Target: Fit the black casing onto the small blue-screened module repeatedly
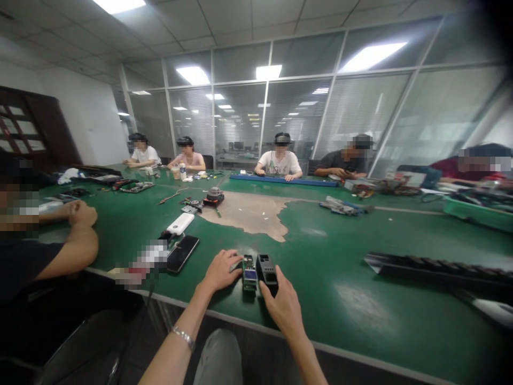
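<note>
In the head view, the person's right hand (286, 303) holds a black casing (265, 266) between thumb and fingers, while the left hand's (221, 270) fingers bend beside a circuit board (249, 276), whether gripping it one cannot tell. The board sits between both hands' fingers; on the tabletop (332, 262), a phone (183, 254) lies left of the left fingers
</note>
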A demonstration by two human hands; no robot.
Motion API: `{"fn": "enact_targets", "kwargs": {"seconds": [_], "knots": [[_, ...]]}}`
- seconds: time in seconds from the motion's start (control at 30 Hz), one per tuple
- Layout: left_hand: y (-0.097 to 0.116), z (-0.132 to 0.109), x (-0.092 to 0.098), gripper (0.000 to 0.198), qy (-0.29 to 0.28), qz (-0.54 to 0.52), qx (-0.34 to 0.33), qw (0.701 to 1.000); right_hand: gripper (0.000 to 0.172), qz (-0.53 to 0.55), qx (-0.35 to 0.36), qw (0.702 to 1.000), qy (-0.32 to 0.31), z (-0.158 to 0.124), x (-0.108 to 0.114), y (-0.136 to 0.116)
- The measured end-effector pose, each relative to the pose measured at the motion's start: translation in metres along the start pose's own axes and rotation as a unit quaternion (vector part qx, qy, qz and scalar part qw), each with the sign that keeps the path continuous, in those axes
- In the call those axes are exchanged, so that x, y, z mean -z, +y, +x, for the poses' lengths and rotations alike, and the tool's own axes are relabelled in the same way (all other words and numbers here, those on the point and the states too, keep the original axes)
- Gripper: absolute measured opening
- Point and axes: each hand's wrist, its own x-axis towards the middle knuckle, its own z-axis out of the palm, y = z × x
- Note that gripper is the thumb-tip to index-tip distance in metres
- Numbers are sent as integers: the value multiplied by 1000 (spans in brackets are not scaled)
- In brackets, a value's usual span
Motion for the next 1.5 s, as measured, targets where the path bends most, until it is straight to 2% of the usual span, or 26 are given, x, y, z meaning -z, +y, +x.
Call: {"fn": "enact_targets", "kwargs": {"seconds": [0.47,0.6,0.73,0.87,1.03,1.2,1.5], "knots": [[-5,-1,-2,37,21,-11,4,1000,71,-40,-28,999,-4,-5,3,-10],[-10,-1,-7,32,54,-38,33,997,75,-1,-82,997,-10,-3,9,-14],[-14,-1,-11,29,74,-64,43,994,75,65,-136,988,32,1,22,-26],[-15,-2,-12,28,80,-73,51,993,71,101,-108,988,53,6,29,-55],[-14,-4,-11,27,80,-76,59,992,71,54,-63,996,16,8,14,-87],[-15,-3,-10,26,73,-84,65,992,70,-13,-51,998,18,10,-3,-95],[-15,-3,-10,25,68,-84,62,992,63,-70,-38,997,20,3,-6,-96]]}}
